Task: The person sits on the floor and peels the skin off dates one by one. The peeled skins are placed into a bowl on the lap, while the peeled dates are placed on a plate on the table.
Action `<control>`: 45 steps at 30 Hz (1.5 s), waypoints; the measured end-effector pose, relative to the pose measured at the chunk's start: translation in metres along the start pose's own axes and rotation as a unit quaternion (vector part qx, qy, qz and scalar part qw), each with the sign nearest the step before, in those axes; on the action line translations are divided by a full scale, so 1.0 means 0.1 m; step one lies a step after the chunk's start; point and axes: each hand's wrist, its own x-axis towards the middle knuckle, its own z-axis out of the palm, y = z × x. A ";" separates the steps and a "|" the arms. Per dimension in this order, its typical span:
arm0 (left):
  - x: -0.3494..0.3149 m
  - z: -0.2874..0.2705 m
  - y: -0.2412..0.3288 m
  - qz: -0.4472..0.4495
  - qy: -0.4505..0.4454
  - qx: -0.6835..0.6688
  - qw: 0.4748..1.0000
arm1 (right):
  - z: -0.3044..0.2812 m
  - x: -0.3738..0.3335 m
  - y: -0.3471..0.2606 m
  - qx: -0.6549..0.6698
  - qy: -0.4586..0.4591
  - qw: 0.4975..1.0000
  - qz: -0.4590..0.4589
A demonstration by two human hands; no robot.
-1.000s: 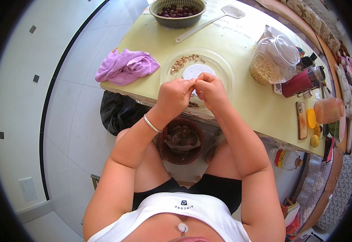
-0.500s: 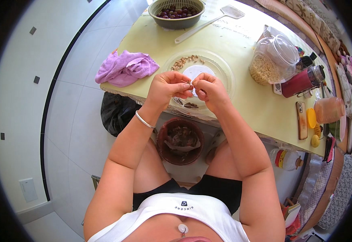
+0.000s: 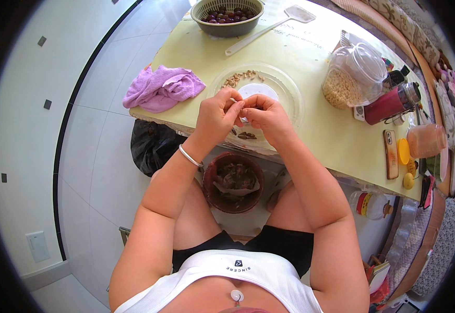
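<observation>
Over the near part of a clear round tray [image 3: 291,107], my left hand [image 3: 218,113] and my right hand [image 3: 267,116] meet with fingertips pinched together. Whatever sits between them is too small and covered to name. Pale peeled kernels [image 3: 232,80] lie along the tray's far left side. A few dark brown pieces [image 3: 247,135], like seeds or nuts in their shells, rest at its near side, just below my hands. The tray has a white round centre [image 3: 258,92], partly covered by my fingers.
A lilac cloth [image 3: 164,87] lies left; a basket of dark round fruit [image 3: 227,26] and a white spatula [image 3: 261,35] are at the back. Right are a clear jar [image 3: 342,89], a dark red flask [image 3: 386,108] and a phone [image 3: 391,154]. Below the table edge stands a reddish bin [image 3: 210,190].
My hands have drawn closer together, and the fingers have turned slightly, with the right fingers now lying against the left fingertips. The things on the table look the same.
</observation>
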 end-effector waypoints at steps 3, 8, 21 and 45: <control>0.02 -0.02 0.05 0.003 0.036 0.006 0.999 | -0.07 0.05 0.08 0.048 0.011 0.999 -0.004; 0.19 -0.27 -0.13 0.116 0.153 0.189 0.963 | -0.17 0.10 0.01 0.224 0.018 0.974 0.023; -0.04 -0.26 0.18 0.096 -0.007 0.529 0.843 | -0.15 0.10 0.00 0.180 0.002 0.982 0.051; 0.00 -0.14 0.02 0.004 0.009 0.066 0.998 | -0.06 0.06 0.01 0.108 0.032 0.992 0.053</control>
